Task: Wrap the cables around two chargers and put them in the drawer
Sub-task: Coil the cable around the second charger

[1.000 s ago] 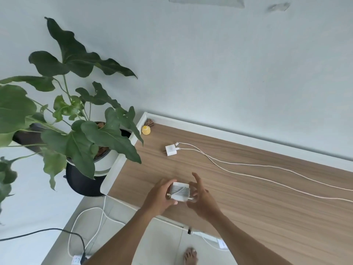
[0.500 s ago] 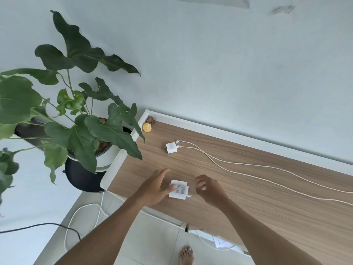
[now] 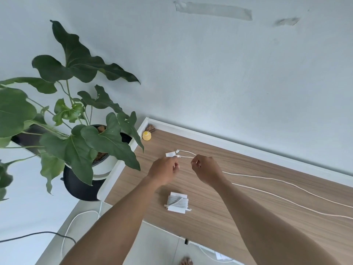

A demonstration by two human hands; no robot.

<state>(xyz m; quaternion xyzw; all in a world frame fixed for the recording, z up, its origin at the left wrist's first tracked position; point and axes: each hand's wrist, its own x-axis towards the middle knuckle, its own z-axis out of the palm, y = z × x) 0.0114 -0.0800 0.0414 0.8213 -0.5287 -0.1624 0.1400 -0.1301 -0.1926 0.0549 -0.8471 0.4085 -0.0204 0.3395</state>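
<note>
On the wood-grain desk top (image 3: 238, 197), a person is starting on the second small white square charger (image 3: 170, 154), lying near the back corner with its long white cable (image 3: 286, 183) trailing away to the right. The left hand (image 3: 164, 170) is closing round the charger's plug end while the right hand (image 3: 207, 170) is pinching the cable just beside it. Nearer the front edge, the first white charger with its grey cable already wound around it (image 3: 177, 202) is lying untouched. Winding appears to be the step in hand; the next move likely calls for lifting the block and looping cable around it. No drawer is showing. A large-leafed green potted plant (image 3: 76, 131) is standing beside the desk
</note>
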